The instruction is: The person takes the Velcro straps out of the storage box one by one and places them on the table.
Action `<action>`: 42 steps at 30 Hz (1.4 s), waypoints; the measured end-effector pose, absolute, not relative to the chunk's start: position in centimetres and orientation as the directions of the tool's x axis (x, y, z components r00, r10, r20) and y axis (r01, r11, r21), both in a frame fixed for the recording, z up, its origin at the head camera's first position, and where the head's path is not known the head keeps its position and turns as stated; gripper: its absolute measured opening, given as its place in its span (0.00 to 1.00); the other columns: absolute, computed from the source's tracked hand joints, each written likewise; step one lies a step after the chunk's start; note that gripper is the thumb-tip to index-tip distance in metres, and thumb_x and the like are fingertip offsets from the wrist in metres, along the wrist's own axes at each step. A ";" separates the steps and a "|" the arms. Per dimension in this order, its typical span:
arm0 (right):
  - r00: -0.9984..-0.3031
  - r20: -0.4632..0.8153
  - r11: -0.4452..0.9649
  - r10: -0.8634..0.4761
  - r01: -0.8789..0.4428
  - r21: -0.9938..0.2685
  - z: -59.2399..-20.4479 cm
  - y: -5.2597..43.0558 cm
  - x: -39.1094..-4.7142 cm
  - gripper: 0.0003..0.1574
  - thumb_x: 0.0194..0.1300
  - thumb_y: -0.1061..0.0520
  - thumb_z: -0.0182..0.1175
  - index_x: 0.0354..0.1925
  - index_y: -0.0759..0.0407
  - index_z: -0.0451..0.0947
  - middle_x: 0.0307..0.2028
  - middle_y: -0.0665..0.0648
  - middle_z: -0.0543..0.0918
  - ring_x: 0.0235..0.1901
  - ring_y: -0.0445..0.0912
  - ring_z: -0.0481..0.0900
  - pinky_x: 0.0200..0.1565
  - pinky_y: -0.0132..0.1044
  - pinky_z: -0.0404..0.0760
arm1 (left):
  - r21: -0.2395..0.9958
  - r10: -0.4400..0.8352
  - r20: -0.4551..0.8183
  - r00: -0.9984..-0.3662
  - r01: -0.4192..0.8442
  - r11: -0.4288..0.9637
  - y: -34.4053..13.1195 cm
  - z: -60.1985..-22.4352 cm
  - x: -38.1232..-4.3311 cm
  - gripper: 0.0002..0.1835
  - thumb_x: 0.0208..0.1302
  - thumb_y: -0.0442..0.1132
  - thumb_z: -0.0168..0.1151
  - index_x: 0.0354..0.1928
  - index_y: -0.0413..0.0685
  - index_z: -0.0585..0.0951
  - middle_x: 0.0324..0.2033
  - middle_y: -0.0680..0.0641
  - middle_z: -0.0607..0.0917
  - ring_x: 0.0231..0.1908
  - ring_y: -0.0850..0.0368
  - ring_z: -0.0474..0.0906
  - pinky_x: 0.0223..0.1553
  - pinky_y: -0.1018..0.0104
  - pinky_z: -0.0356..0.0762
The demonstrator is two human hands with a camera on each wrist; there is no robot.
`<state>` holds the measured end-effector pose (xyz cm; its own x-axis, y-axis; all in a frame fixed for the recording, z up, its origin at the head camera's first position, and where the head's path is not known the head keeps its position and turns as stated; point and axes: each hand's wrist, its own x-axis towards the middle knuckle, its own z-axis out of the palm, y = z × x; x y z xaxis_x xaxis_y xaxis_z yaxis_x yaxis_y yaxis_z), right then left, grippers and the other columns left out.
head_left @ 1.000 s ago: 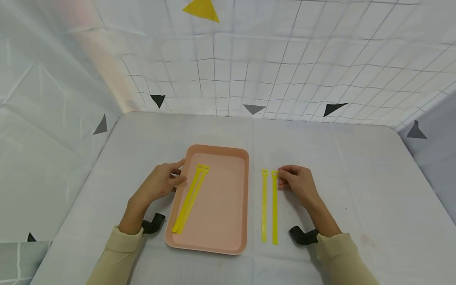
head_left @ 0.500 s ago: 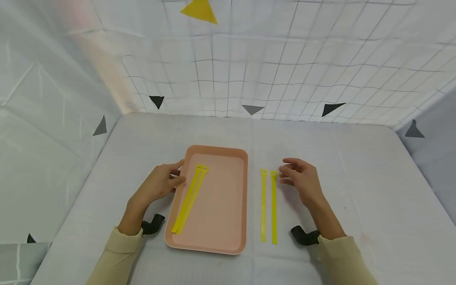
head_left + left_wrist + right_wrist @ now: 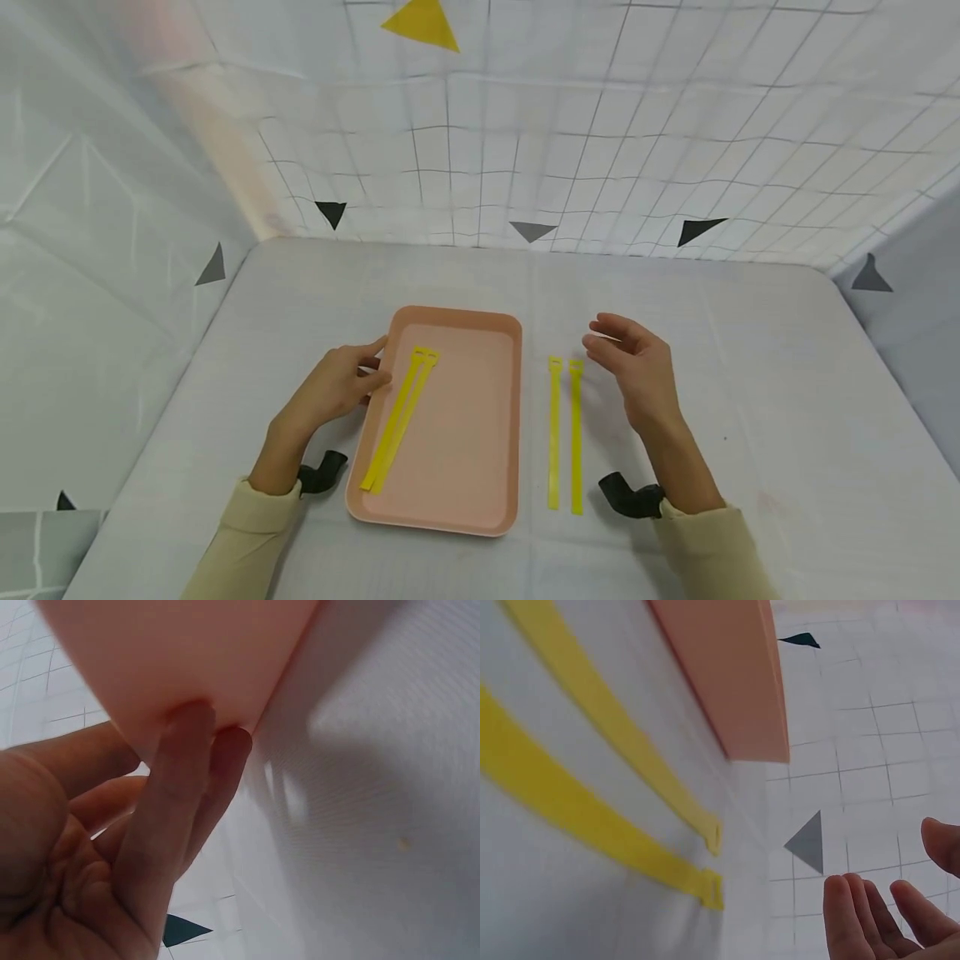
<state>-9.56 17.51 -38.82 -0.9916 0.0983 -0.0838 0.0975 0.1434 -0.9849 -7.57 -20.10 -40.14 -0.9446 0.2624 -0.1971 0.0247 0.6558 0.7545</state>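
Observation:
My left hand [image 3: 341, 383] holds the left side of a pink rectangular tray [image 3: 465, 417], fingers and thumb at its rim. In the left wrist view, fingertips press against the tray's outer wall [image 3: 187, 645]. Two yellow cable straps [image 3: 393, 417] with slotted heads lie slanted and side by side in the tray. To its right, another yellow strap [image 3: 554, 433] and a second one [image 3: 576, 442] lie parallel on the table, heads toward the back. My right hand [image 3: 633, 358] hovers beyond and right of these heads, fingers loosely bent, holding nothing.
A white cloth covers the table [image 3: 787, 400]. Behind it rises a white gridded sheet [image 3: 600, 150] with black, grey and yellow triangles. Dark wrist mounts [image 3: 630, 497] stick out inward from both wrists.
My right hand has let go of the right-hand strap on the table, then lifted and moved back from it. The left hand and tray stay in place.

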 end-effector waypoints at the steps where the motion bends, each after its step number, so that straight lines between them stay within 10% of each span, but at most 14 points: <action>1: -0.992 -0.076 0.139 0.100 0.090 -0.986 -38.7 17.3 -9.5 0.31 0.67 0.59 0.65 0.65 0.66 0.71 0.58 0.65 0.76 0.47 0.44 0.81 0.48 0.29 0.80 | 0.754 0.261 -0.198 -0.945 0.023 0.656 -20.1 -40.1 -7.6 0.34 0.70 0.34 0.60 0.74 0.35 0.60 0.53 0.30 0.80 0.35 0.52 0.85 0.33 0.61 0.84; 42: -0.998 -0.064 0.103 -0.012 0.063 -0.993 -37.0 11.6 -9.0 0.26 0.62 0.63 0.67 0.59 0.64 0.78 0.54 0.57 0.80 0.47 0.47 0.82 0.49 0.35 0.80 | 0.785 0.241 -0.246 -0.939 -0.047 0.618 -20.3 -40.2 -7.7 0.35 0.71 0.35 0.60 0.75 0.38 0.58 0.55 0.29 0.78 0.42 0.48 0.84 0.34 0.60 0.85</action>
<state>-8.98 11.57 -37.00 -0.9979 -0.0124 -0.0643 0.0626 0.1028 -0.9927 -7.67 -20.26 -40.22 -0.9388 0.2411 -0.2459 -0.0471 0.6176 0.7851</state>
